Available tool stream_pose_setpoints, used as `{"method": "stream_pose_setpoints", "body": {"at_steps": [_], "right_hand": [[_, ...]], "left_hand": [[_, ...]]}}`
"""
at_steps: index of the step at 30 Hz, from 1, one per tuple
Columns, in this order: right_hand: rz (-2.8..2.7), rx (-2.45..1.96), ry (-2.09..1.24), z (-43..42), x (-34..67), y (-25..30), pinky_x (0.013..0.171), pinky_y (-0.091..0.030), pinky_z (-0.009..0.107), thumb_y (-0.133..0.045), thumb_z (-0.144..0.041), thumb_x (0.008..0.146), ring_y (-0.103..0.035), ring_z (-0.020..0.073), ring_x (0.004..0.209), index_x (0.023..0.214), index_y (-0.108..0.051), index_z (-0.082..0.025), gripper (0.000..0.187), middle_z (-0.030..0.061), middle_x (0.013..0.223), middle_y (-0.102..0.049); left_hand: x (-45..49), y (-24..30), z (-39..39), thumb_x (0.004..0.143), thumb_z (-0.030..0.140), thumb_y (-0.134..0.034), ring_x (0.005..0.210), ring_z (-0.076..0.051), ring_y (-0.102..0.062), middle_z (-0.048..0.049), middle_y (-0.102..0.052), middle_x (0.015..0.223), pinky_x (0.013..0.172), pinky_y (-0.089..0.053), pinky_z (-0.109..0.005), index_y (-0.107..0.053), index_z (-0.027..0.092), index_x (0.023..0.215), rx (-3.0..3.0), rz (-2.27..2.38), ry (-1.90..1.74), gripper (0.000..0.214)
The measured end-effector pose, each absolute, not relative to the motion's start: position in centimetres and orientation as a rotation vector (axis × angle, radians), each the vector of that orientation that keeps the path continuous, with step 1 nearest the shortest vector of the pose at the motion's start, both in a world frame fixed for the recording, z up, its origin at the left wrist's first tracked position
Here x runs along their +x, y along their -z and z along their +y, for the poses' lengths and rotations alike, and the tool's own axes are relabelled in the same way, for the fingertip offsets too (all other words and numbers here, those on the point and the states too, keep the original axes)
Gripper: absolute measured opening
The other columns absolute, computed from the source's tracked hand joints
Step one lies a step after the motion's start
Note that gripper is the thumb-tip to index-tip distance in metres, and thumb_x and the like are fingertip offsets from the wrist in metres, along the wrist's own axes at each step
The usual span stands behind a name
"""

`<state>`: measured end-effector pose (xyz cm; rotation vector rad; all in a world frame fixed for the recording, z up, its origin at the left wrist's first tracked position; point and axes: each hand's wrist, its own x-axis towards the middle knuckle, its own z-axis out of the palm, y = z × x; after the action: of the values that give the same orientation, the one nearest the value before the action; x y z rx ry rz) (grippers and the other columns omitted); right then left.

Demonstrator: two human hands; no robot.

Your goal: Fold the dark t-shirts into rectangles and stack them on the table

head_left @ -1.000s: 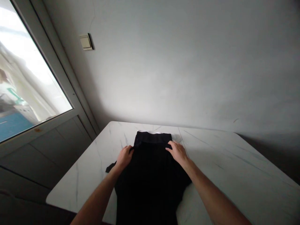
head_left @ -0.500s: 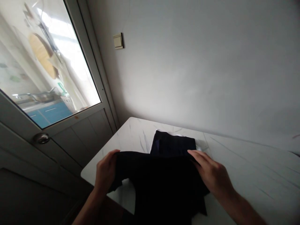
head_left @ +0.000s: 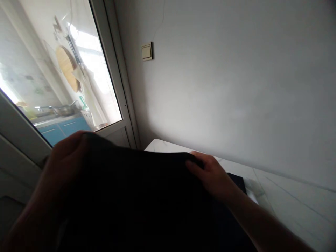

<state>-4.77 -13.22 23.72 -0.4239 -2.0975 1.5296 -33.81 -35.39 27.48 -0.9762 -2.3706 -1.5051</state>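
My left hand (head_left: 61, 168) and my right hand (head_left: 211, 175) hold up a black cloth garment (head_left: 131, 199) close to the camera. It fills the lower middle of the view and hides most of the table. My left hand is dark and partly hidden behind the cloth, which it grips at the left end. The fingers of my right hand curl over its top edge. Beyond my right hand, a dark piece of cloth (head_left: 236, 183) with a white edge (head_left: 251, 193) lies on the table.
The white marble-patterned table (head_left: 296, 210) runs along a grey wall, with a small beige wall switch (head_left: 147, 51) above it. At the left stands a door with a glass pane (head_left: 78, 70), through which a kitchen counter with blue cabinets shows.
Both hands have raised the black garment off the table toward me. It now covers most of the table, and the dark cloth beneath it shows only at the right.
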Motion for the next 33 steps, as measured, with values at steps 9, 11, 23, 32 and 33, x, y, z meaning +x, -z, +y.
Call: {"method": "stream_pose_setpoints", "body": {"at_steps": [9, 11, 23, 32, 33], "right_hand": [[-2.300, -0.970, -0.992, 4.6, -20.8, -6.4, 0.075, -0.051, 0.033, -0.067, -0.036, 0.081, -0.069, 0.0250, 0.083, 0.082, -0.072, -0.018, 0.018, 0.0062, 0.083, -0.075], [-2.337, -1.085, -0.866, 7.0, -21.6, -3.4, 0.082, -0.051, 0.034, -0.069, -0.032, 0.080, -0.071, 0.0269, 0.093, 0.087, -0.073, -0.019, 0.015, 0.0085, 0.094, -0.077], [-2.245, -1.003, -0.538, 11.7, -23.5, -2.3, 0.104, -0.049, 0.047, -0.060, -0.029, 0.089, -0.065, 0.0304, 0.119, 0.131, -0.060, -0.013, 0.045, 0.0192, 0.125, -0.068], [-2.236, -0.880, -0.576, 1.5, -4.5, -6.3, 0.093, -0.058, 0.044, -0.057, -0.041, 0.095, -0.071, 0.0247, 0.101, 0.128, -0.062, -0.022, 0.039, 0.0124, 0.126, -0.068], [-2.218, -0.942, -0.536, 0.3, -1.8, -6.3, 0.093, -0.058, 0.044, -0.056, -0.041, 0.094, -0.071, 0.0246, 0.100, 0.125, -0.064, -0.021, 0.037, 0.0120, 0.123, -0.070]], "left_hand": [[-45.4, -15.4, -11.4, 0.097, 0.026, -0.051, 0.096, -0.022, -0.069, -0.0100, -0.076, 0.102, 0.077, -0.048, -0.026, -0.074, 0.018, 0.094, -1.155, -2.793, 0.724, 0.025], [-46.5, -11.4, -9.0, 0.097, 0.027, -0.052, 0.095, -0.024, -0.070, -0.0109, -0.077, 0.104, 0.076, -0.049, -0.028, -0.075, 0.020, 0.097, -1.141, -2.843, 0.707, 0.024], [-45.8, -5.6, -4.8, 0.099, 0.031, -0.053, 0.142, -0.031, -0.044, -0.0171, -0.052, 0.150, 0.117, -0.032, -0.047, -0.048, 0.018, 0.148, -1.475, -2.656, 0.627, 0.051], [-35.5, 0.1, -17.8, 0.102, 0.040, -0.045, 0.153, -0.035, -0.027, -0.0140, -0.035, 0.164, 0.121, -0.020, -0.065, -0.047, 0.024, 0.153, -2.089, -2.476, 0.270, 0.053], [-35.0, -0.4, -18.2, 0.102, 0.039, -0.044, 0.153, -0.036, -0.027, -0.0157, -0.035, 0.164, 0.121, -0.021, -0.065, -0.047, 0.021, 0.152, -2.039, -2.498, 0.280, 0.053]]}}
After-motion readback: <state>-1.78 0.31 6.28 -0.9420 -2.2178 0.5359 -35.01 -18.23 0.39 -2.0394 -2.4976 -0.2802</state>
